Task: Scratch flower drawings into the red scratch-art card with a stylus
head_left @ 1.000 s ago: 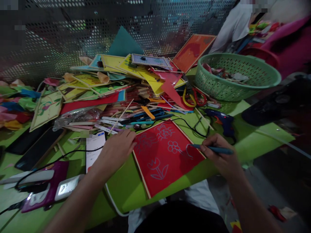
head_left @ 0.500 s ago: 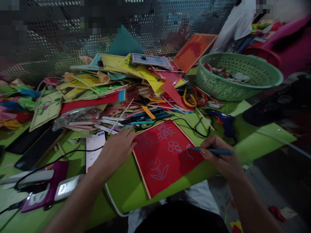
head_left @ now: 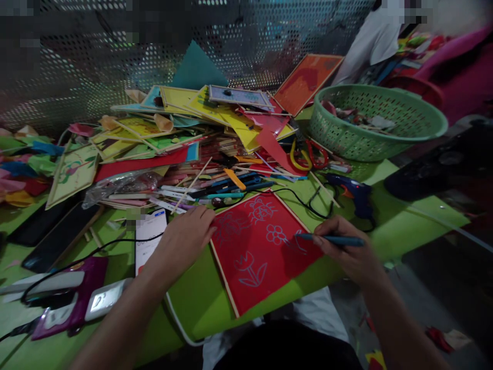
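A red framed board [head_left: 262,252] with pale line drawings of flowers and a tulip lies on the green table [head_left: 404,221] in front of me. My left hand [head_left: 188,234] rests with curled fingers on the board's left corner, pressing it down. My right hand [head_left: 348,246] is closed around a blue pen [head_left: 331,239], whose tip touches the board near a small flower drawing at its right side.
Behind the board is a heap of coloured cards, sticks and pens [head_left: 200,139]. A green basket [head_left: 375,121] stands at the back right, with a blue glue gun [head_left: 352,192] and scissors [head_left: 308,154] before it. A phone [head_left: 148,234] and cables lie to the left. Another person sits at top right.
My right hand and the pen have shifted slightly left across the board. The left hand has stayed where it was.
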The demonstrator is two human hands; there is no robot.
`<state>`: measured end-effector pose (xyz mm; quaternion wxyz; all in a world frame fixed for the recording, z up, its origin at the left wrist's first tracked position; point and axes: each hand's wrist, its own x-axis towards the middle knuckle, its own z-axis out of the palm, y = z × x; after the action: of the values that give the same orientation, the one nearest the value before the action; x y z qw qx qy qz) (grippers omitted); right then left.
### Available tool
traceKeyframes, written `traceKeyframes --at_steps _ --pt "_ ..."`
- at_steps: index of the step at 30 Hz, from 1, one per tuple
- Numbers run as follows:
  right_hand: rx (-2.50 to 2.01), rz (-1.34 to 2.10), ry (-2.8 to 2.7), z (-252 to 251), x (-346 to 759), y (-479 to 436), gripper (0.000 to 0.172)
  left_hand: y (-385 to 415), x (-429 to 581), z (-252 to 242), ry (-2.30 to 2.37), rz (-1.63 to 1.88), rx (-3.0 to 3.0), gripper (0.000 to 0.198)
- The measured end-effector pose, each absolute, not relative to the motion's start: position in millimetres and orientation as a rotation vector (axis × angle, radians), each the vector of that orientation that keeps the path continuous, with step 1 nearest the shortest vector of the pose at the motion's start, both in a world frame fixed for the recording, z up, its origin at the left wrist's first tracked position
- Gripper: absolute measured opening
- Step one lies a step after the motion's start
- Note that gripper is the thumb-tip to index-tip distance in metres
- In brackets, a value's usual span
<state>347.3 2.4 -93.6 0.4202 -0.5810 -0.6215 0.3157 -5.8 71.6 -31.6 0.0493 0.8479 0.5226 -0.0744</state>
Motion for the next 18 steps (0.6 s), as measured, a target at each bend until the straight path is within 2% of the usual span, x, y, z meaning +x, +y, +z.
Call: traceKeyframes --at_steps 18 --pt "-1.53 0.636 -1.56 -93 346 5 0.015 72 -12 -41 1.578 -0.176 2.616 0.007"
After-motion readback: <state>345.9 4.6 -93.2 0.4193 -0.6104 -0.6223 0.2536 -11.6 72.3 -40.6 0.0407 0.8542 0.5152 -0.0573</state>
